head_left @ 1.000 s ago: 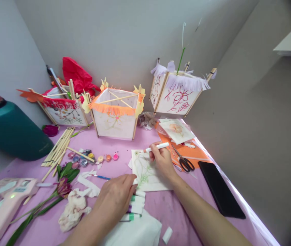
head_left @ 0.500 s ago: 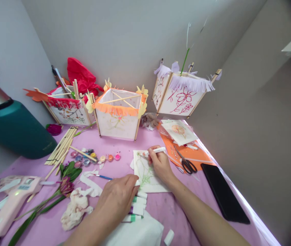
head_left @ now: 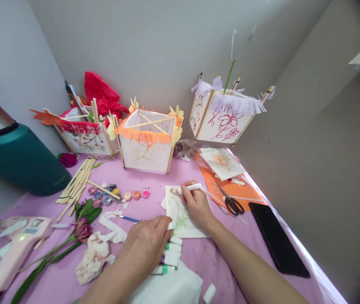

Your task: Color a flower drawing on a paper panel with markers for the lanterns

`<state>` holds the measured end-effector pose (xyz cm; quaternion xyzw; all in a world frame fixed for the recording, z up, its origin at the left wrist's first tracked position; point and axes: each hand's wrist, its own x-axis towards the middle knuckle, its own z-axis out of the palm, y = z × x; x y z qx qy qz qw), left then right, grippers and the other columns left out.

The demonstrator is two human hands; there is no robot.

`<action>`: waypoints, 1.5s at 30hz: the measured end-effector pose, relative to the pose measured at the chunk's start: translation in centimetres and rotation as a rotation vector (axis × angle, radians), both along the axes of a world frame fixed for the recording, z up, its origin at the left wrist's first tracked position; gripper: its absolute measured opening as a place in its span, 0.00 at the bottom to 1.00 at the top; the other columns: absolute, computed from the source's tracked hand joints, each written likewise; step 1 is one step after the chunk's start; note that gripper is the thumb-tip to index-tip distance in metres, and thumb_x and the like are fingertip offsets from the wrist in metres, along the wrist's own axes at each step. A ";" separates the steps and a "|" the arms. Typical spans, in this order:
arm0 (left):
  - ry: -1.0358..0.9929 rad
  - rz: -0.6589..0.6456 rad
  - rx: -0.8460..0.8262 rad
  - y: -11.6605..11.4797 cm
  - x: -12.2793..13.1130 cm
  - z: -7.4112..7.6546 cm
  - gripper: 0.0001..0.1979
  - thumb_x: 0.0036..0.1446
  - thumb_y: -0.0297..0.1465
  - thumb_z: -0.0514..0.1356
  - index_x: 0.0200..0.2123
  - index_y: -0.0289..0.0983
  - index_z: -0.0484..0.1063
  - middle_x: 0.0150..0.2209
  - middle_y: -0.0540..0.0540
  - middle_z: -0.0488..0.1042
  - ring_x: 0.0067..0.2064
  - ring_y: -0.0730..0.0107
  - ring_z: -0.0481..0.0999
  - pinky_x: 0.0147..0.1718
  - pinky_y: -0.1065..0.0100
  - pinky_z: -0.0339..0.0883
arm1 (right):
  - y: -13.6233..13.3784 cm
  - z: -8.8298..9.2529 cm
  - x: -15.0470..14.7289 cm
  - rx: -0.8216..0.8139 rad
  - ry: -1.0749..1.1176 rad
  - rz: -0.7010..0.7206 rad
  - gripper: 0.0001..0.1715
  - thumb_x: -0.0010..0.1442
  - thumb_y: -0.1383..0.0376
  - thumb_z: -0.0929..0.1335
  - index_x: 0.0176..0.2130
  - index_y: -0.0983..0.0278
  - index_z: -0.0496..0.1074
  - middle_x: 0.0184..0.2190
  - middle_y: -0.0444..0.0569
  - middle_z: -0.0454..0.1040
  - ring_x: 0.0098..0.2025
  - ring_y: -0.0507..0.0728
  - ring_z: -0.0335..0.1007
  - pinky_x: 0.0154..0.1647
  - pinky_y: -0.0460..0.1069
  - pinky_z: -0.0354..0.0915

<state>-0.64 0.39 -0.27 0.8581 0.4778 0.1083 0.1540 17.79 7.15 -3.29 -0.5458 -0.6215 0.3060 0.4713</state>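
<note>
My right hand [head_left: 196,205] is closed around a white marker [head_left: 190,187], its tip touching the top of a small paper sheet [head_left: 180,215] with a green plant drawing. My left hand [head_left: 146,245] lies palm down on the sheet's lower left corner, fingers flat and a little curled. It rests beside a row of markers [head_left: 169,252] with green and purple bands. The sheet lies on the pink table cover [head_left: 205,255].
Three paper lanterns stand at the back: red-fringed [head_left: 81,133], orange-fringed [head_left: 146,141], purple-fringed [head_left: 222,114]. Scissors [head_left: 230,202] lie on orange paper, a black phone [head_left: 277,240] at right. Wooden sticks [head_left: 77,181], paint pots [head_left: 116,195], a flower [head_left: 80,230] and a glue gun [head_left: 12,249] lie left.
My right hand has slid slightly left along the top of the sheet with the marker. My left hand has stayed put.
</note>
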 end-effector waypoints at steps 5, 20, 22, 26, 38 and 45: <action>0.016 -0.003 -0.009 0.1 0.0 0.2 0.13 0.65 0.31 0.44 0.44 0.39 0.67 0.35 0.46 0.75 0.36 0.59 0.76 0.34 0.61 0.67 | 0.0 0.0 0.0 0.007 0.005 -0.002 0.13 0.62 0.56 0.62 0.32 0.61 0.67 0.19 0.40 0.66 0.21 0.52 0.63 0.25 0.46 0.56; 0.032 -0.004 -0.051 0.0 0.0 0.3 0.14 0.65 0.31 0.43 0.44 0.39 0.66 0.36 0.46 0.74 0.37 0.58 0.76 0.35 0.58 0.67 | 0.2 -0.5 0.1 -0.029 0.063 -0.019 0.14 0.63 0.54 0.60 0.34 0.61 0.64 0.19 0.40 0.66 0.21 0.52 0.63 0.23 0.46 0.57; 0.036 -0.005 -0.049 0.1 0.0 0.2 0.14 0.65 0.31 0.43 0.45 0.39 0.66 0.36 0.46 0.75 0.37 0.58 0.76 0.35 0.58 0.67 | 0.2 -0.4 0.0 -0.024 0.039 -0.017 0.14 0.63 0.54 0.60 0.34 0.61 0.64 0.19 0.40 0.66 0.21 0.52 0.63 0.24 0.46 0.57; 0.029 -0.005 -0.050 0.1 0.0 0.2 0.14 0.65 0.31 0.43 0.45 0.39 0.66 0.37 0.47 0.75 0.37 0.57 0.76 0.36 0.58 0.67 | 0.1 -0.1 0.0 -0.036 0.001 -0.003 0.15 0.64 0.54 0.60 0.33 0.62 0.65 0.19 0.40 0.65 0.21 0.52 0.63 0.25 0.46 0.58; 0.017 0.001 -0.062 0.1 -0.1 0.1 0.13 0.65 0.32 0.43 0.44 0.40 0.66 0.36 0.47 0.74 0.37 0.58 0.76 0.35 0.59 0.67 | 0.4 -0.6 0.1 -0.050 0.068 -0.018 0.16 0.63 0.53 0.60 0.34 0.62 0.64 0.19 0.40 0.65 0.21 0.51 0.62 0.23 0.45 0.58; 0.039 -0.002 -0.061 0.0 0.0 0.2 0.14 0.65 0.31 0.43 0.45 0.39 0.66 0.35 0.46 0.75 0.36 0.58 0.76 0.34 0.59 0.67 | 0.2 -0.4 0.1 -0.034 0.023 -0.003 0.15 0.63 0.54 0.61 0.33 0.62 0.65 0.19 0.40 0.66 0.21 0.51 0.63 0.24 0.45 0.58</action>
